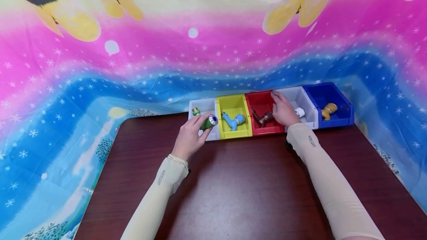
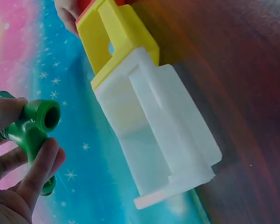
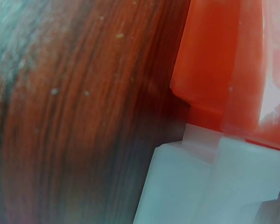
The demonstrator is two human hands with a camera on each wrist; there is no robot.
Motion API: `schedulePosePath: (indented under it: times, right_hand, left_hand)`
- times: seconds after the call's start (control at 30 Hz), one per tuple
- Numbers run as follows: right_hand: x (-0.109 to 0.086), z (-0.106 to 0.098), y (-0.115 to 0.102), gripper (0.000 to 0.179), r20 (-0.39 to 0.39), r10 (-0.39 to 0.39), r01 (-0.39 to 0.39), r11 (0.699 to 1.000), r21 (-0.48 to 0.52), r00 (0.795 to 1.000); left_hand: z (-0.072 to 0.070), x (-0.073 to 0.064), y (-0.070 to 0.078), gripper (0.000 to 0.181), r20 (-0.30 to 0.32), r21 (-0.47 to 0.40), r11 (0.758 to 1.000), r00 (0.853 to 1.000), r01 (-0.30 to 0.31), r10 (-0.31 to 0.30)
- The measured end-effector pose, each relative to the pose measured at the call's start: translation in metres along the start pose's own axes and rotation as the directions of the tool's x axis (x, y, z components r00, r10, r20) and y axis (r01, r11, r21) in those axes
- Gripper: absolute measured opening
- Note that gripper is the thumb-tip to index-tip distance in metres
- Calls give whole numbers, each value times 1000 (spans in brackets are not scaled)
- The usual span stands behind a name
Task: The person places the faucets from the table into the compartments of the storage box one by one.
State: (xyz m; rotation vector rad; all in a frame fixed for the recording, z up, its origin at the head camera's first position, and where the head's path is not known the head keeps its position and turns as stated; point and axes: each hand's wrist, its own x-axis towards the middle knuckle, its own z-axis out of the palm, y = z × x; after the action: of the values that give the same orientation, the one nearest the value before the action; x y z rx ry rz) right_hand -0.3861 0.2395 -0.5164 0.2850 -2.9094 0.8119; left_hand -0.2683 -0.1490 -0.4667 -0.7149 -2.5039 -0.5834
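A green tap [image 1: 209,121] with a silver-and-blue end is in my left hand [image 1: 189,136], gripped between thumb and fingers over the leftmost white bin [image 1: 204,103]. In the left wrist view, thumb and fingers wrap the green tap [image 2: 33,136], its round opening showing, apart from the white bin [image 2: 177,116]. My right hand [image 1: 282,109] rests on the wall between the red bin [image 1: 261,99] and the second white bin [image 1: 311,112]; its fingertips touch the back rim. A brown tap [image 1: 263,119] lies in the red bin, beside that hand.
A light blue tap [image 1: 234,121] lies in the yellow bin [image 1: 233,101], a partly hidden white tap [image 1: 300,112] in the second white bin, and a golden-yellow tap [image 1: 329,110] in the blue bin [image 1: 348,116]. The bins stand in a row along the brown table's [image 1: 240,180] back edge, before a patterned cloth [image 1: 217,43].
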Motion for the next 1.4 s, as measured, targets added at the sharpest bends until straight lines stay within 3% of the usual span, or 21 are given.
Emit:
schedulePosePath:
  times: [0.23, 0.5, 0.7, 0.97, 1.4]
  right_hand:
    - [0, 1, 0, 59, -7, -3, 3, 1000, 8, 1000]
    - [1, 0, 0, 59, -9, -3, 3, 1000, 15, 1000]
    - [0, -1, 0, 59, -8, 5, -4, 1000, 13, 1000]
    - [-1, -1, -1, 59, 2, 10, -10, 1000, 20, 1000]
    - [-1, -2, -2, 59, -2, 3, -3, 1000, 23, 1000]
  left_hand:
    - [2, 12, -3, 58, 0, 37, 999, 1000, -19, 19]
    - [9, 24, -15, 61, 46, 118, 993, 999, -28, 22]
    - [18, 29, -24, 61, 94, 136, 990, 995, 32, -45]
    - [29, 30, -31, 57, 175, 164, 982, 977, 89, -118]
    - [40, 28, -40, 58, 210, 211, 971, 965, 112, -157]
